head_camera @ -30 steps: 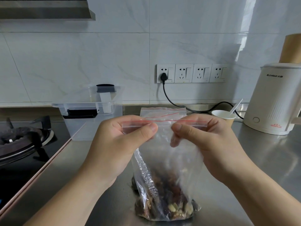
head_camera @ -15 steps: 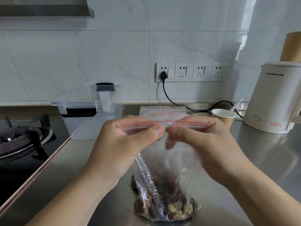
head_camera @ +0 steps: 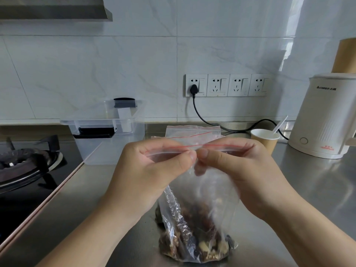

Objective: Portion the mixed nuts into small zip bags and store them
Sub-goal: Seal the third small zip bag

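A clear zip bag (head_camera: pixel 204 205) with a red seal line stands upright on the steel counter, its bottom filled with mixed nuts (head_camera: pixel 196 243). My left hand (head_camera: pixel 154 170) pinches the left half of the seal strip between thumb and fingers. My right hand (head_camera: pixel 237 166) pinches the right half, and the two thumb tips nearly touch at the middle of the strip. Behind the hands lies a flat empty zip bag (head_camera: pixel 192 132) on the counter.
A clear plastic storage box (head_camera: pixel 107 137) with black latches stands at the back left beside a gas hob (head_camera: pixel 27 162). A paper cup (head_camera: pixel 264 138) with a white spoon and a white kettle (head_camera: pixel 325 116) stand at the right. A black cord runs from the wall sockets (head_camera: pixel 227 85).
My two thumbs have slid toward each other along the seal strip, from apart to almost touching at its middle. The bag stays upright in place.
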